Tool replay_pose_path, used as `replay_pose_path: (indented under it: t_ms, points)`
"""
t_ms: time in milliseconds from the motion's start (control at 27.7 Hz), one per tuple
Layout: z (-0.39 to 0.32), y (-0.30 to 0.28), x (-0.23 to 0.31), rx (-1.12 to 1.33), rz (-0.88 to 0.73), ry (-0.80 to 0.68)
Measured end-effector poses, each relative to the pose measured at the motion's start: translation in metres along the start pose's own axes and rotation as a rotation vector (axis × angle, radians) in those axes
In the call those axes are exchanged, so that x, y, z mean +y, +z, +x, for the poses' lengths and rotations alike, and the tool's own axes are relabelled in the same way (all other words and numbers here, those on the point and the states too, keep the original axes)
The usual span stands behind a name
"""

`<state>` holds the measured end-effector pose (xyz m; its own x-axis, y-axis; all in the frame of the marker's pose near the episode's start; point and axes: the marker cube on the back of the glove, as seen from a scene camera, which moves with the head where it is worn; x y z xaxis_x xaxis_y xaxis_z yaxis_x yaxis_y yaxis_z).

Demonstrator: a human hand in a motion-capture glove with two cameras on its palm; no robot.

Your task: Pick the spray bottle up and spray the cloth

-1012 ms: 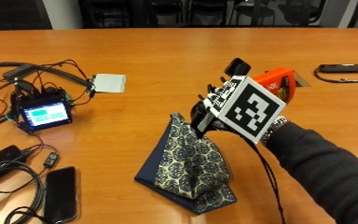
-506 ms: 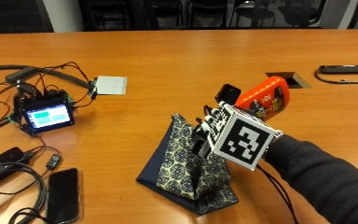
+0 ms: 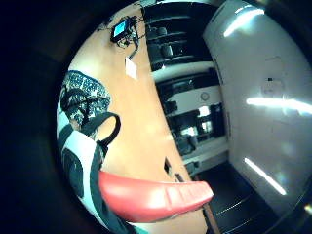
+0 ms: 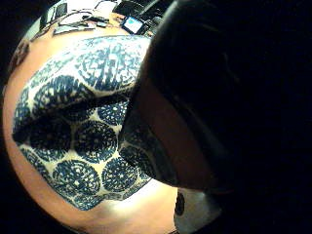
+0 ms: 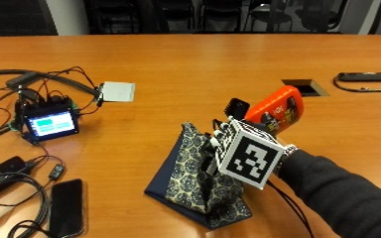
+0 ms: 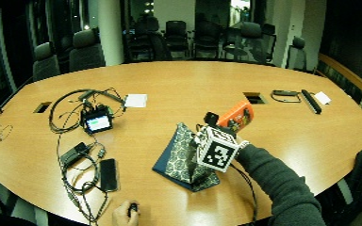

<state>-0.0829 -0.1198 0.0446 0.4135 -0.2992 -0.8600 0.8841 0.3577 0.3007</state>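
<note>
An orange spray bottle [image 5: 280, 110] with a black nozzle [image 5: 235, 106] is gripped by my gloved right hand [image 5: 215, 140], tilted above the table. The nozzle end points at the cloth [image 5: 187, 158], a blue patterned piece bunched into a peak on a flat dark blue fold. My hand hovers right beside the cloth's peak. In the wide outside view the spray bottle [image 6: 236, 115] sits above the cloth [image 6: 180, 150]. The little finger side view has the red bottle body [image 3: 156, 197] close to the palm. The cloth [image 4: 73, 122] fills the thumb side view.
A small screen device [image 5: 48, 121] with cables lies at the left, a black phone [image 5: 68, 206] near the front edge, a white card [image 5: 118, 91] farther back. A table cut-out [image 5: 306, 88] and a black object [image 5: 369, 79] lie at the right. A bare hand [image 6: 127, 214] rests at the near edge.
My hand has come down with the bottle, from above the cloth's peak to right beside it. The cloth has stayed where it was.
</note>
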Motion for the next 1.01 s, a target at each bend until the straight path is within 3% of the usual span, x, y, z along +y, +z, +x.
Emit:
replay_pose_path:
  t_ms: [289, 578, 759, 1012]
  points:
    - [0.021, -0.021, -0.018, -0.062, 0.026, 0.233]
    - [0.097, -0.06, -0.08, -0.142, 0.208, 0.541]
    - [0.133, -0.089, -0.104, -0.332, 0.353, 0.762]
    - [0.135, -0.085, -0.114, -0.645, 0.434, 0.983]
